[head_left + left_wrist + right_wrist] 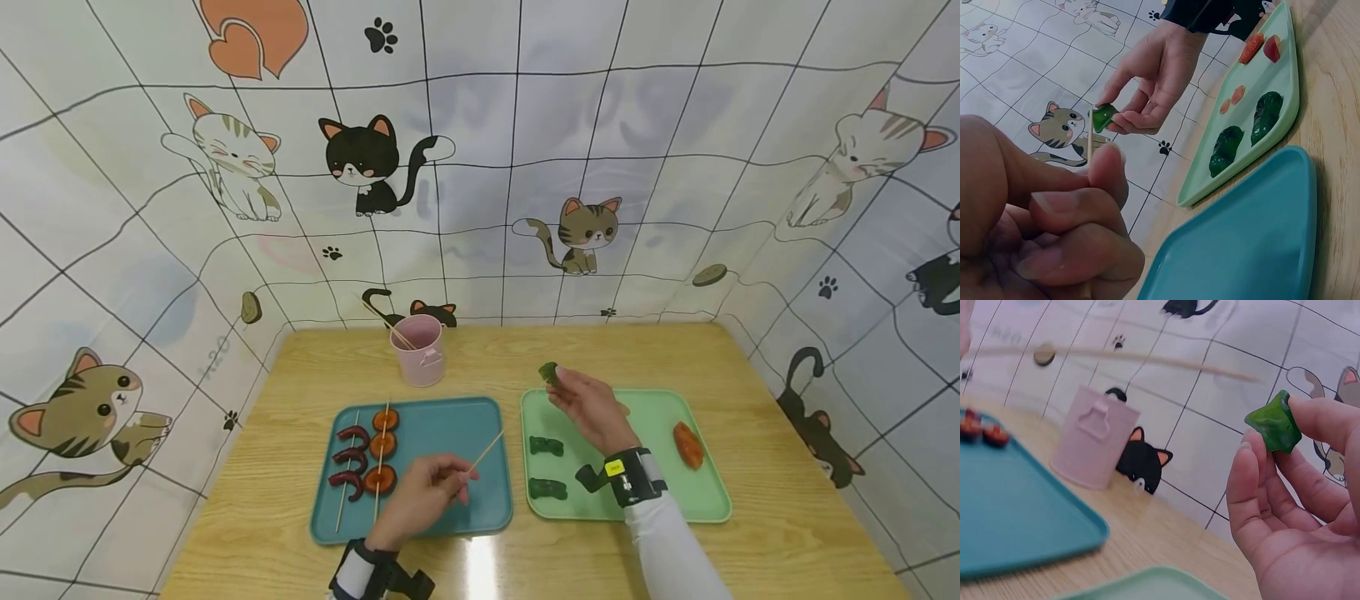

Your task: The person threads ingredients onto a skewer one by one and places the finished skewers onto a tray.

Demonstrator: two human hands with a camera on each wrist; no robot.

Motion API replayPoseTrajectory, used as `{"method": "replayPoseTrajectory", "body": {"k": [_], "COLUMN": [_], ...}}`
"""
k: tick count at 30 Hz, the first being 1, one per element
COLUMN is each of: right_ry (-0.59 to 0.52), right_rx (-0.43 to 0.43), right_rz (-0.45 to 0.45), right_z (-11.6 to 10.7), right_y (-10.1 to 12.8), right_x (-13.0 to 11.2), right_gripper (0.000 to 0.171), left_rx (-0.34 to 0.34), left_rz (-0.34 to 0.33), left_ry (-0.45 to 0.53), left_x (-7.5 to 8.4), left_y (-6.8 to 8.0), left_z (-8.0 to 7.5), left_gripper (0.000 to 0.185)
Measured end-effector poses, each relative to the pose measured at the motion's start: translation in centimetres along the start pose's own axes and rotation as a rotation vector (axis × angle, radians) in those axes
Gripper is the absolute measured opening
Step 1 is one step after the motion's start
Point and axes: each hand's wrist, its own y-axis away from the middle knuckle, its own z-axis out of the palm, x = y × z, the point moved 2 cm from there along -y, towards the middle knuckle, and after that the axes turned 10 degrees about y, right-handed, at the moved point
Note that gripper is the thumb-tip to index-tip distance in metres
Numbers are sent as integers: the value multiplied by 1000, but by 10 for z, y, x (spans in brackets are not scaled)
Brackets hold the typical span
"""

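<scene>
Above the blue tray [431,421], my left hand [423,496] pinches a thin wooden skewer [487,450] between thumb and fingers, its tip slanting up to the right. My right hand [592,408] holds a green piece [1277,424], possibly pepper, by its fingertips over the far edge of the light green tray [637,504]. In the right wrist view the bare skewer tip stands apart from that piece. Two more dark green pieces [546,447] lie at the green tray's left side. An orange-red piece [687,445] lies at its right.
On the blue tray's left lie a skewer with dark red curved pieces [348,455] and one with round orange-brown slices [381,445]. A pink bucket [420,362] holding sticks stands behind. Cat-patterned sheeting [480,192] surrounds the wooden table [247,500].
</scene>
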Motion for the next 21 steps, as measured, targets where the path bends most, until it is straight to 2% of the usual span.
{"method": "replayPoseTrajectory", "body": {"k": [3, 7, 13, 21], "right_ry": [-124, -213, -275, -306], "right_rx": [-34, -88, -151, -208], "right_rz": [17, 17, 16, 7], "right_z": [1, 3, 7, 8], "right_y": [1, 2, 4, 6], "right_x": [1, 2, 4, 8], "right_gripper": [23, 20, 23, 25], "left_rx": [-10, -18, -8, -7], "left_rz": [-1, 2, -1, 6], "left_ry": [-9, -38, -74, -95], "left_x": [2, 6, 13, 18], "left_y": [0, -1, -4, -6], "left_z": [2, 4, 3, 4], "left_gripper": [23, 23, 23, 23]}}
